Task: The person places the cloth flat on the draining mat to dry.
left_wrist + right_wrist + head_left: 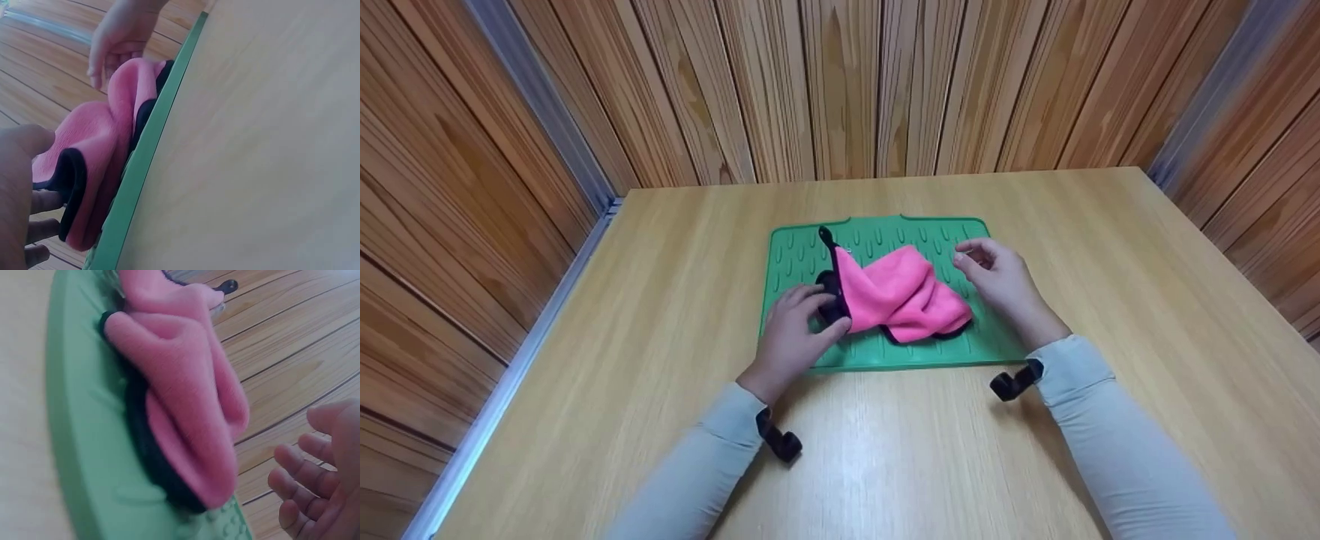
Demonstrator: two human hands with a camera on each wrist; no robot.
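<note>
A crumpled pink cloth with black edging and a black hanging loop lies on a green ridged mat. My left hand is at the cloth's left edge, its thumb and fingers spread apart on either side of the black trim. Whether the fingertips touch the fabric is hard to tell. To the right of the cloth, my right hand hovers over the mat, apart from the fabric. Its fingers are loosely bent with nothing between them. Folds hide part of the cloth's underside.
The mat lies on a light wooden table. Wood-plank walls stand behind and on both sides, with a metal rail along the left. A black wrist mount sits on each sleeve.
</note>
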